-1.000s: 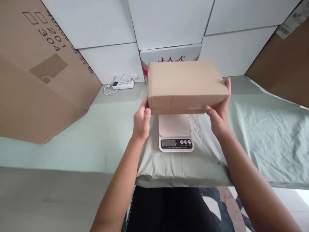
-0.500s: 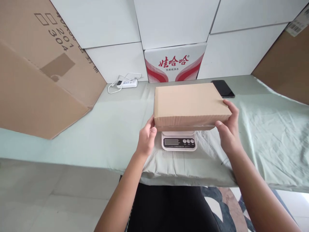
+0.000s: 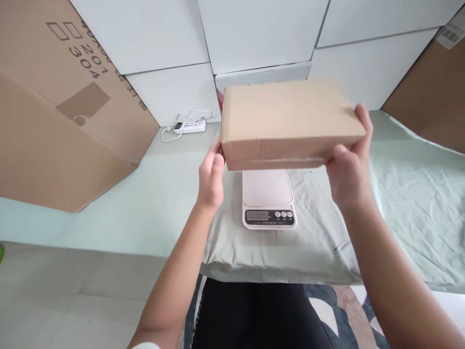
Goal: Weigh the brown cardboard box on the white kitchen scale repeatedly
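A flat brown cardboard box (image 3: 286, 121) hangs in the air above a small white kitchen scale (image 3: 268, 198). My left hand (image 3: 210, 179) grips the box's left end and my right hand (image 3: 348, 167) grips its right end. The scale's pan is bare and its dark display faces me. The scale rests on a pale green cloth (image 3: 152, 203) spread over the table.
A large brown carton (image 3: 54, 111) leans at the left, another (image 3: 428, 92) at the right. White boxes (image 3: 254, 34) stack along the back. A white power strip with cord (image 3: 189, 127) lies by the back wall. Floor tiles show below the table's front edge.
The box came down onto the scale half a second ago and has since been lifted off it, up and slightly left, hiding the red-printed carton and the phone behind it.
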A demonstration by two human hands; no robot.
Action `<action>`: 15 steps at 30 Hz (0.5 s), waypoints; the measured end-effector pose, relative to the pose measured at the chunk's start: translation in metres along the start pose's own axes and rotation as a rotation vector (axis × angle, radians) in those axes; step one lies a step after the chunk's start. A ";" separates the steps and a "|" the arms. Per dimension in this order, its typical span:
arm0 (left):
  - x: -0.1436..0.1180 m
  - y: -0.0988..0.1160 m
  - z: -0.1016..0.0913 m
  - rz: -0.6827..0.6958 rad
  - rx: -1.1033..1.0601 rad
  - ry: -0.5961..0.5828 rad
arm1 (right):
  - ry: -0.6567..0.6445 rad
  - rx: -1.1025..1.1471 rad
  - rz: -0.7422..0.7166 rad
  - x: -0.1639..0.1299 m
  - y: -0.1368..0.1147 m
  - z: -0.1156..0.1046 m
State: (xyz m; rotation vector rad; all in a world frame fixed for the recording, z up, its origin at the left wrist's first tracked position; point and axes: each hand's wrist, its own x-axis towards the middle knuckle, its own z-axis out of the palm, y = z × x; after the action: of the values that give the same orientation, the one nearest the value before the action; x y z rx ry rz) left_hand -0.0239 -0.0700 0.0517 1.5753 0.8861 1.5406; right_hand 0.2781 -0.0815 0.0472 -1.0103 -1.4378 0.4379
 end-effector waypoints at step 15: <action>0.051 -0.108 0.024 -0.273 -0.169 0.106 | 0.051 -0.008 0.144 0.031 0.123 0.054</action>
State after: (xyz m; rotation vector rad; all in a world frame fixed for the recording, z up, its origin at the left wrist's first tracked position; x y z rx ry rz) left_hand 0.0047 0.0253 -0.0185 1.2085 0.9593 1.4707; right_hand 0.2705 0.0259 -0.0384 -1.1278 -1.3270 0.5070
